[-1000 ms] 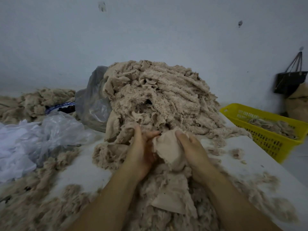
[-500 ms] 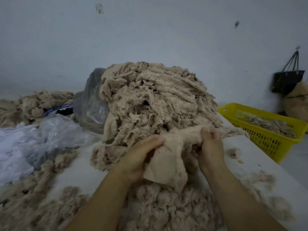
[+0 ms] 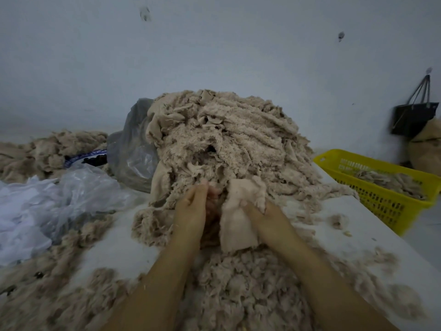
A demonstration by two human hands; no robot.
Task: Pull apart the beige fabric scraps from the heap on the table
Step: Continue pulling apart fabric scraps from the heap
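right hand (image 3: 268,219) grips scrap (image 3: 237,225), left hand (image 3: 191,209) just beside

Our right hand (image 3: 265,219) grips a beige scrap (image 3: 236,218) at the foot of the heap (image 3: 226,139), mid-surface (image 3: 358,225). Our left hand (image 3: 191,209) touches the heap just beside it.

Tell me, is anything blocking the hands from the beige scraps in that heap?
Nothing visible does. The right hand grips a beige scrap at the foot of the heap, and the left hand is at the heap right beside it.
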